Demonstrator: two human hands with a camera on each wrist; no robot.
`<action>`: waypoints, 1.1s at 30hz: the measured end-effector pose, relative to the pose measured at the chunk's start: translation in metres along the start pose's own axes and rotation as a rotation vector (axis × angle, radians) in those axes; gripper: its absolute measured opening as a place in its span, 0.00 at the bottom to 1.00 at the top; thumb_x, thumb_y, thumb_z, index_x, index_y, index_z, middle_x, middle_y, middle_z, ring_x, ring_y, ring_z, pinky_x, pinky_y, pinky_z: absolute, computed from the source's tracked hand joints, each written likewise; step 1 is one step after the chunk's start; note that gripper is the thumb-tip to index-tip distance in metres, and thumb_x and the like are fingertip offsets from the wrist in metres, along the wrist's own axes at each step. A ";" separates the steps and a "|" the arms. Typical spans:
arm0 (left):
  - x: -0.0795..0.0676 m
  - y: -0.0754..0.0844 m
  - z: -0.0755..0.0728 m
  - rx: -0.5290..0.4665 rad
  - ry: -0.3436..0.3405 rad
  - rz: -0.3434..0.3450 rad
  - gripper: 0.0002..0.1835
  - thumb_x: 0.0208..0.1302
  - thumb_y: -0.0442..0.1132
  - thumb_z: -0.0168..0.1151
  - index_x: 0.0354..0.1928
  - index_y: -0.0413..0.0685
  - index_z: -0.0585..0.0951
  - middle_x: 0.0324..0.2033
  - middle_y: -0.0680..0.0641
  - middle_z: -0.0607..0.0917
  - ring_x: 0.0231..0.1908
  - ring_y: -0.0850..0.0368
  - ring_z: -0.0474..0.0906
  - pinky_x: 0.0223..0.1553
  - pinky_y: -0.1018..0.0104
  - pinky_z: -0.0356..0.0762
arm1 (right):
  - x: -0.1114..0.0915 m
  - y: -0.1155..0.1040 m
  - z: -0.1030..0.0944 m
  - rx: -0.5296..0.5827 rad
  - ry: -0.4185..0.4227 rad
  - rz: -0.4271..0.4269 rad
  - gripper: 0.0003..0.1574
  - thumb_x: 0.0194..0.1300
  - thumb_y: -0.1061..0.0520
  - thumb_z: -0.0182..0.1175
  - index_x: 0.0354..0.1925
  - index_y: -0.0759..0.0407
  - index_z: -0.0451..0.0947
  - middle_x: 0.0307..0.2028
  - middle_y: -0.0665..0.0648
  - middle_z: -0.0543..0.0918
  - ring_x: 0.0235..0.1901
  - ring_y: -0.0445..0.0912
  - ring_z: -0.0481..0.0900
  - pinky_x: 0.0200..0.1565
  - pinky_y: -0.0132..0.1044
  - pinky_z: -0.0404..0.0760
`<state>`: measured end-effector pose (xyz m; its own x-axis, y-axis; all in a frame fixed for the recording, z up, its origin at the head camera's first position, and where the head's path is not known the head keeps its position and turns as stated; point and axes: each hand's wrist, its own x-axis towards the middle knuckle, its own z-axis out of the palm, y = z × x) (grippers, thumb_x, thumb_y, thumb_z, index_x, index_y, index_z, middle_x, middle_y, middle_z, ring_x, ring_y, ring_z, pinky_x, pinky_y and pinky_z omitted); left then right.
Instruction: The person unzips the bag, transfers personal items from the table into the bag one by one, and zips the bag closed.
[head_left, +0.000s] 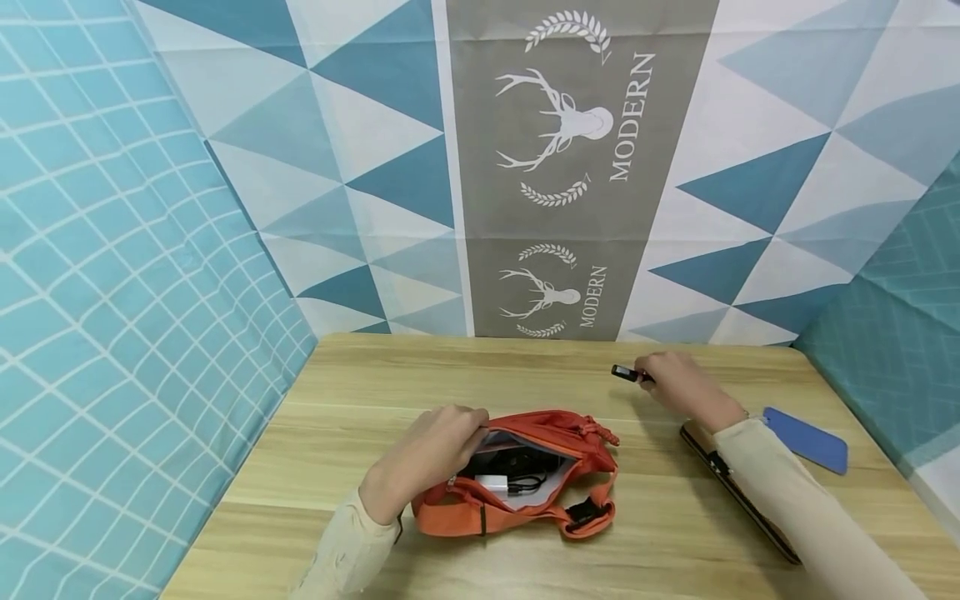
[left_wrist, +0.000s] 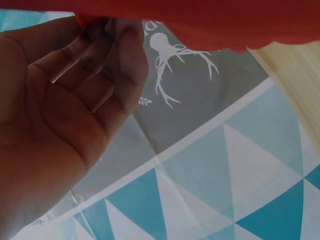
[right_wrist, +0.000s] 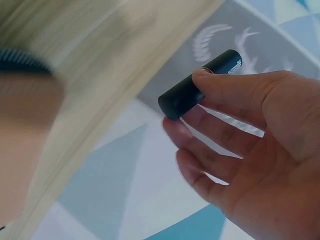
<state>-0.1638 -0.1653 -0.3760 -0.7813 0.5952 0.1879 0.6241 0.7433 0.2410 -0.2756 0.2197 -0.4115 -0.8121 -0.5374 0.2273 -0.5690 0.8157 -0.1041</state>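
Note:
On the table lies a red-orange waist bag (head_left: 551, 425), its zipped mouth spread wide. Inside show a white plug-like block (head_left: 492, 482), a black cable (head_left: 527, 483) and other dark contents. My left hand (head_left: 427, 454) pinches the bag's upper left edge; in the left wrist view its fingertips go up under the red fabric (left_wrist: 210, 22). Held up over the table to the right of the bag, a small black lipstick tube (right_wrist: 192, 90) sits between the thumb and fingers of my right hand (right_wrist: 250, 125). The head view shows that hand (head_left: 678, 383) near the table's back.
A brown and black wallet-like case (head_left: 738, 492) lies partly under my right forearm. Beyond it rests a flat blue rectangular item (head_left: 810, 440). The bag's strap and black buckle (head_left: 583, 514) lie in front of it. Patterned cloth (head_left: 390, 167) hangs behind the table.

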 end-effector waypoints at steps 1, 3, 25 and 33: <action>0.000 0.000 0.000 -0.001 -0.001 0.000 0.12 0.72 0.37 0.59 0.27 0.53 0.76 0.17 0.59 0.69 0.16 0.67 0.62 0.21 0.72 0.64 | -0.001 -0.005 -0.001 0.002 0.013 -0.007 0.05 0.60 0.68 0.67 0.30 0.60 0.81 0.25 0.53 0.82 0.22 0.40 0.73 0.26 0.38 0.74; 0.000 0.000 0.000 -0.002 0.000 0.002 0.12 0.72 0.37 0.58 0.27 0.53 0.75 0.17 0.59 0.68 0.16 0.67 0.62 0.21 0.72 0.64 | -0.003 -0.016 -0.004 0.003 0.034 -0.014 0.05 0.60 0.67 0.68 0.31 0.60 0.82 0.26 0.52 0.82 0.22 0.40 0.74 0.27 0.38 0.75; 0.001 -0.002 0.000 0.019 0.011 -0.013 0.13 0.72 0.37 0.59 0.26 0.54 0.75 0.16 0.58 0.68 0.17 0.67 0.61 0.20 0.72 0.63 | -0.025 -0.157 -0.008 0.221 0.185 -0.396 0.16 0.59 0.60 0.72 0.47 0.58 0.83 0.41 0.52 0.84 0.39 0.43 0.83 0.40 0.37 0.83; 0.001 -0.002 -0.001 0.029 0.014 -0.005 0.12 0.72 0.37 0.59 0.27 0.53 0.75 0.17 0.58 0.69 0.17 0.66 0.63 0.21 0.72 0.64 | -0.033 -0.181 0.012 0.276 -0.048 -0.334 0.13 0.67 0.58 0.65 0.49 0.58 0.78 0.42 0.52 0.82 0.38 0.40 0.81 0.36 0.33 0.81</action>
<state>-0.1663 -0.1664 -0.3758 -0.7843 0.5871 0.2004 0.6198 0.7549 0.2146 -0.1476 0.0869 -0.4113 -0.5792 -0.7767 0.2475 -0.8092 0.5113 -0.2893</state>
